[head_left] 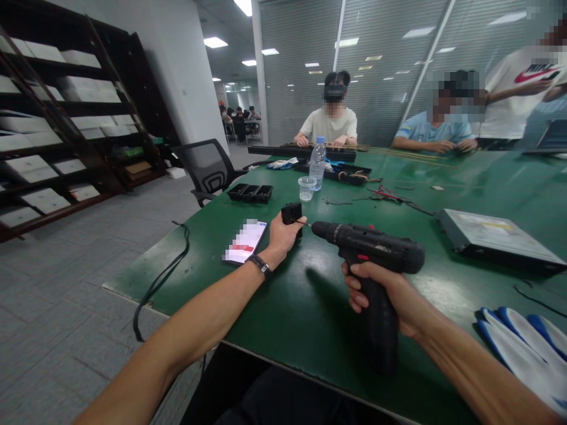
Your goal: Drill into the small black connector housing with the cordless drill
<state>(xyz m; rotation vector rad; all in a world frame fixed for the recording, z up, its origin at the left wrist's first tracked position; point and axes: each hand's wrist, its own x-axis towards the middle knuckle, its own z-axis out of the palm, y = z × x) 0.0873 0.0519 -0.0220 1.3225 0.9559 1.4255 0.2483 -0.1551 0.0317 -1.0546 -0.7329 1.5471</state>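
My right hand [376, 289] is wrapped round the handle of a black cordless drill [376, 245], which points left above the table. The drill's thin bit reaches the small black plastic part [292, 213] that my left hand [283, 236] grips upright; whether the tip touches it, I cannot tell. Left of my left wrist, a phone [245, 243] lies with its screen lit. Beyond the hands stand a clear plastic cup [306, 189] and a water bottle [318, 164] with a blue cap.
A black divided tray [250, 193] sits on the green table [177, 283]. To the right lie a flat metal-cased box [500, 239] and blue-white gloves [527, 348]. A black cable [170, 277] hangs over the left edge. Several people sit or stand across the table.
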